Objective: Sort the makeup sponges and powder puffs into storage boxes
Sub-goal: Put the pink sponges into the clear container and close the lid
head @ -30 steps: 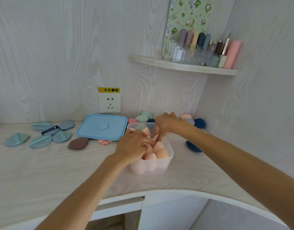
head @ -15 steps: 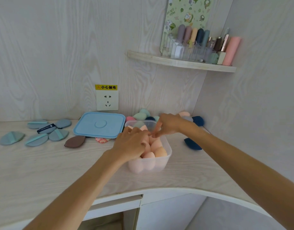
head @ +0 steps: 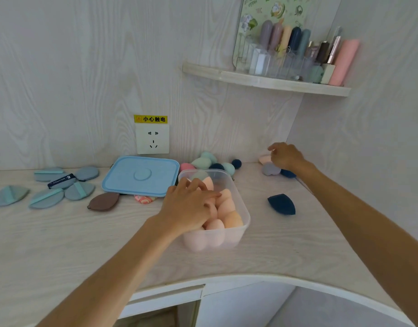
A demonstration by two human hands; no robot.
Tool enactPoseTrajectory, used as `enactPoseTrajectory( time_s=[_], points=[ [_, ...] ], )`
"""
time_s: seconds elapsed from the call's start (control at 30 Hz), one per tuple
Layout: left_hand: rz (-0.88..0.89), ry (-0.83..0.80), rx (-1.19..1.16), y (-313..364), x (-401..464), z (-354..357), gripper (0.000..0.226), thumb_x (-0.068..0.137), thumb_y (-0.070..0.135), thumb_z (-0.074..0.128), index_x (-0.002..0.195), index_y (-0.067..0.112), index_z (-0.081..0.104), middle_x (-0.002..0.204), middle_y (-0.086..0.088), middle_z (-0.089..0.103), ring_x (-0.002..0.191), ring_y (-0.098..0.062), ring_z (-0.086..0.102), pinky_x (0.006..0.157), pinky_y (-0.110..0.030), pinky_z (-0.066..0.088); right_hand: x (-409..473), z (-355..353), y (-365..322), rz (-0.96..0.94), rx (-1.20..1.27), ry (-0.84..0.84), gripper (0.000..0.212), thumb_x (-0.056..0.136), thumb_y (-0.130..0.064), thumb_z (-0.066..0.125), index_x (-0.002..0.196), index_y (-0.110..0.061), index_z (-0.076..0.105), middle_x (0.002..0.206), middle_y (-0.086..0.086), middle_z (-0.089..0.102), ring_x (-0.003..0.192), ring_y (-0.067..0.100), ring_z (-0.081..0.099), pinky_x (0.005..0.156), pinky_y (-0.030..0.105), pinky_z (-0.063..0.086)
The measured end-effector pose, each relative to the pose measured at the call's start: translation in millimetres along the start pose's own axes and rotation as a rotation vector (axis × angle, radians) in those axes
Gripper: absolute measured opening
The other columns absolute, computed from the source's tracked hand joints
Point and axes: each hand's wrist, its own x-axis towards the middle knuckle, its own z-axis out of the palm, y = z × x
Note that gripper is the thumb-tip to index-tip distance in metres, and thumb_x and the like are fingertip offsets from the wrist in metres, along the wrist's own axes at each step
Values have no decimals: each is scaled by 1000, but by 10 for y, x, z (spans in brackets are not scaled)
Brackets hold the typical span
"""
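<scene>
Nearest to me, my left hand (head: 191, 206) lay over the near-left part of the clear storage box (head: 241, 223), fingers loosely curved and spread across the peach and pink sponges (head: 226, 208) packed inside. I judged it was pressing or steadying them, not pinching any one; I could not tell whether a fingertip was hooked round a sponge underneath.

To the right of the box, well apart from both hands, a dark blue sponge (head: 282, 204) lay alone on the desk (head: 61, 244), its pointed end towards the left.

Farther back, my right hand (head: 287, 156) hung over the corner by the right wall, fingers relaxed and slightly parted, holding nothing I could see. The pale pink sponge (head: 264, 158) lay just to the left of those fingertips, touching or nearly so; its long axis I could not make out. A grey puff (head: 271, 169) sat just below and nearer me, and a dark blue piece (head: 287, 173) showed under the wrist. My right hand was plainly the nearer one to all three, so I judged the next pick would be its job, with a short reach leftward.

Behind the box, a cluster of green, pink and navy sponges (head: 209, 162) waited against the wall, beside the blue lid (head: 142, 174). Far left, the flat powder puffs (head: 61, 187) were untouched.
</scene>
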Motion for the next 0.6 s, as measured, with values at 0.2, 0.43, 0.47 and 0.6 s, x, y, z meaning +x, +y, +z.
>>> enactPoseTrajectory(
  time_s=[0.2,0.43,0.47,0.6],
  points=[
    [-14,25,-24,-17,12,21,53,94,21,37,138,50,33,144,11,33,128,-19,30,100,-33,29,233,314,53,-13,-335,-126,57,100,-27,31,152,-21,6,155,8,21,141,29,21,116,48,12],
    [-15,23,-30,-21,31,34,52,93,23,39,138,51,33,143,11,34,128,-19,30,101,-33,29,288,409,66,88,-288,73,50,93,-31,48,134,-5,38,140,16,36,128,32,34,104,41,31],
    [-16,21,-29,-22,27,33,53,93,23,39,138,51,33,143,11,34,128,-19,30,101,-33,29,287,390,64,89,-231,55,56,91,-30,51,138,-4,32,137,16,41,126,32,40,104,41,33],
    [-21,16,-24,-19,14,31,55,93,21,40,138,51,32,142,13,34,128,-19,30,100,-32,28,265,348,60,29,-154,30,71,86,-24,59,144,-13,21,132,14,48,119,31,48,100,40,36]
  ],
)
